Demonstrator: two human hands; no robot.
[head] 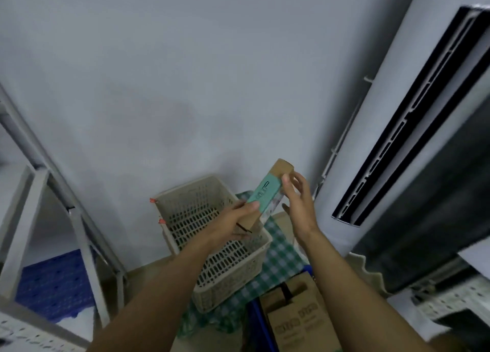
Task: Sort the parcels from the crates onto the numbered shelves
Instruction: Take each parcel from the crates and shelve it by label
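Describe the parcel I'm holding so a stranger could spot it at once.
Start at the tall white air conditioner on the right; left of its base a beige slotted basket sits on green checked cloth. Above the basket the left hand grips a slim cardboard parcel. Its teal band sets it apart from the squat brown boxes below.

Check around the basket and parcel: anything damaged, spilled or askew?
Nothing looks damaged or spilled. The beige basket is empty and sits at a slant to the wall on a green checked cloth, rumpled at its near edge. The left hand grips the teal-sleeved carton, which looks intact; the right hand is open beside it.
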